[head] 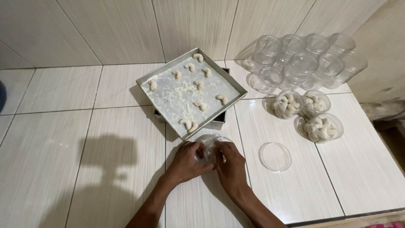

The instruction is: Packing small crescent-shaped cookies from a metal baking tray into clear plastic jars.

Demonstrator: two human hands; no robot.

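The left hand (188,162) and the right hand (230,166) are both wrapping their fingers around one small clear plastic jar (211,147), which is resting on the white tiled floor (84,139). The hands are pressing it from two sides, and the thumbs are lying close to its rim. I cannot tell what is sitting inside the jar.

Just above the hands, a square metal tray (192,90) is lying on top of a second tray, and pale crescent cookies (200,104) are lying scattered on it among crumbs. To the right of the right hand, a round clear lid (275,156) is lying flat. Farther up to the right, three filled jars (310,114) are standing open with the same cookies inside. Behind them, near the wall, a group of empty clear jars (306,61) is standing close together.
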